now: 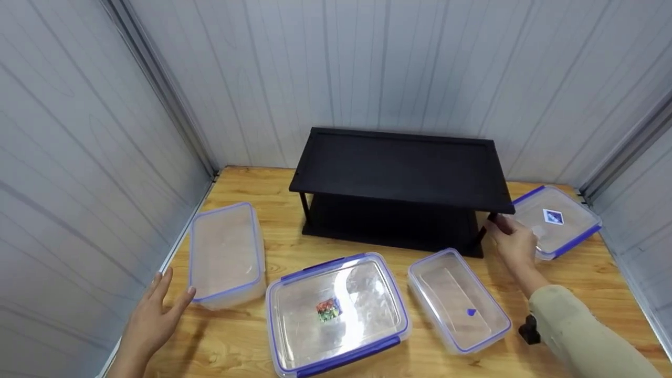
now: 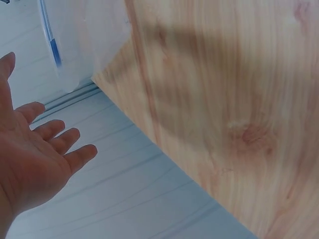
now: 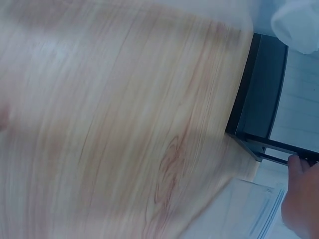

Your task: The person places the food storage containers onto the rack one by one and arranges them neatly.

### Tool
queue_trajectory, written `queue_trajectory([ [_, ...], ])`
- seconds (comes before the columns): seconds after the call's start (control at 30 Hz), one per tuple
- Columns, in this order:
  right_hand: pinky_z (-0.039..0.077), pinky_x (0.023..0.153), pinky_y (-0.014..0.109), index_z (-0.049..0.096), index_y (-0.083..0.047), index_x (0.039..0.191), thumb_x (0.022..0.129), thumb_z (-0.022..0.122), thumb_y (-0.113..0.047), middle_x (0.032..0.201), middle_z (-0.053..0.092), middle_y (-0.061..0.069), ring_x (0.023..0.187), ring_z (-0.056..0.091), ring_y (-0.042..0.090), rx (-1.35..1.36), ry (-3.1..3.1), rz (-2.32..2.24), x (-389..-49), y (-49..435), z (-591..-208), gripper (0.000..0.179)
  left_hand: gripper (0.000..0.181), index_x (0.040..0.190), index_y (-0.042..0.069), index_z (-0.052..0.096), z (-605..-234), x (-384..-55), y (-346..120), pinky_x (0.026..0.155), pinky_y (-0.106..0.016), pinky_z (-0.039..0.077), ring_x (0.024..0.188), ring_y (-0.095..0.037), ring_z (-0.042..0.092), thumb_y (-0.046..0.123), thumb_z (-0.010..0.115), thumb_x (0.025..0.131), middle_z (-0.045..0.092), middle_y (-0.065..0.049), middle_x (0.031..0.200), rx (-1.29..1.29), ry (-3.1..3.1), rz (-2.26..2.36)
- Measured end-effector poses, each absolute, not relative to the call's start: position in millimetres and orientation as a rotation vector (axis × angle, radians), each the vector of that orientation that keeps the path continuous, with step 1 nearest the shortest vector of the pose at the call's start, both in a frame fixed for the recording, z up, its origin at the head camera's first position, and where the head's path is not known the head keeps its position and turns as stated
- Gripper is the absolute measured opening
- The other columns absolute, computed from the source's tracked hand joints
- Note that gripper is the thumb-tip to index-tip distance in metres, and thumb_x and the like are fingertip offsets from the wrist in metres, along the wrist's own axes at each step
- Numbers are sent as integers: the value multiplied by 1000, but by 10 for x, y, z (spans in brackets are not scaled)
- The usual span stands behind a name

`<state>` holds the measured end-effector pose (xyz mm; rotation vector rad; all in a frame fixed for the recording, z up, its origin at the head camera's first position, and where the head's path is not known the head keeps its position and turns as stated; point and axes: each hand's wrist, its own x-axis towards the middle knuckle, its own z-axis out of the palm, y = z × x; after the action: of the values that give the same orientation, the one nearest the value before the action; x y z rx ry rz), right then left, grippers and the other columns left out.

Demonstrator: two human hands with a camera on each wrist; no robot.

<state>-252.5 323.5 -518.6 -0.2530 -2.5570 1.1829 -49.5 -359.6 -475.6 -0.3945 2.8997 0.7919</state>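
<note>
The two-tier black shelf [image 1: 399, 169] stands near the table's [image 1: 249, 184] back edge; the right hand [image 1: 517, 248] grips its front right post, hemmed in by a labelled food container [image 1: 575, 218] at the back right corner. A large container [image 1: 300, 328] and a narrow container [image 1: 454, 302] sit before the shelf. The left hand [image 1: 151, 321], fingers spread and holding nothing, is beside a blue-rimmed container [image 1: 227, 252] along the left edge.
</note>
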Motion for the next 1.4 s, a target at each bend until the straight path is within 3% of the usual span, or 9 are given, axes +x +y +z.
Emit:
queue_trajectory([
  [0.33, 41, 75, 6, 72, -9, 113, 89, 70, -28, 110, 70, 10, 106, 64, 24, -278, -2480, 1189, -2532, 3233, -5228, 31, 86, 154, 16, -2, -4852, -480, -3574, 105, -72, 14, 138, -54, 10, 63, 38, 95, 2, -22, 158, -477, 2872, 934],
  [0.5, 41, 78, 8, 75, -12, 107, 88, 71, -25, 105, 72, 8, 105, 64, 23, -294, -2433, 1162, -2522, 3217, -5254, 24, 89, 154, 24, -3, -4899, -473, -3544, 105, -70, 21, 137, -53, 19, 71, 37, 90, 14, -25, 156, -676, 2804, 1045],
  [0.63, 44, 81, 14, 75, -13, 105, 87, 71, -25, 105, 71, 7, 105, 64, 22, -311, -2423, 1172, -2524, 3208, -5256, 22, 91, 154, 26, 1, -4925, -463, -3510, 107, -61, 30, 139, -44, 27, 73, 41, 87, 18, -18, 157, -812, 2735, 1217],
  [0.73, 45, 82, 19, 76, -12, 105, 87, 71, -24, 105, 71, 8, 104, 64, 23, -315, -2419, 1165, -2530, 3205, -5258, 21, 93, 154, 23, 6, -4934, -467, -3496, 106, -48, 39, 140, -37, 30, 72, 46, 85, 19, -13, 158, -877, 2656, 1387],
  [0.9, 49, 88, 32, 75, -12, 105, 87, 71, -25, 105, 71, 8, 105, 64, 24, -318, -2420, 1155, -2546, 3204, -5266, 22, 95, 154, 15, 12, -4946, -513, -3487, 92, -24, 49, 139, -32, 34, 61, 58, 85, 25, -16, 156, -934, 2403, 1763],
  [1.1, 49, 92, 39, 75, -10, 107, 88, 71, -26, 106, 71, 9, 106, 64, 24, -310, -2417, 1164, -2560, 3210, -5280, 25, 99, 153, 3, 16, -4947, -551, -3482, 91, -28, 52, 117, -20, 57, 54, 66, 84, 28, -23, 152, -911, 2207, 1910],
  [1.2, 49, 91, 37, 75, -11, 106, 87, 71, -28, 105, 71, 8, 105, 65, 23, -308, -2411, 1160, -2565, 3202, -5283, 25, 97, 149, -4, 23, -4958, -569, -3484, 90, -28, 53, 105, -13, 62, 50, 69, 84, 43, -20, 140, -914, 2146, 1932],
  [1.27, 49, 90, 36, 75, -10, 105, 87, 72, -28, 105, 72, 9, 104, 65, 24, -300, -2409, 1155, -2570, 3191, -5283, 26, 94, 146, -7, 28, -4970, -586, -3482, 89, -28, 54, 99, -12, 64, 48, 72, 83, 56, -12, 124, -937, 2112, 1957],
  [1.4, 48, 85, 22, 75, -10, 104, 87, 72, -25, 102, 73, 9, 102, 66, 24, -287, -2406, 1143, -2576, 3181, -5278, 23, 88, 139, -9, 36, -5004, -617, -3470, 86, -28, 55, 91, -13, 67, 42, 76, 80, 62, 3, 99, -970, 2091, 1996],
])
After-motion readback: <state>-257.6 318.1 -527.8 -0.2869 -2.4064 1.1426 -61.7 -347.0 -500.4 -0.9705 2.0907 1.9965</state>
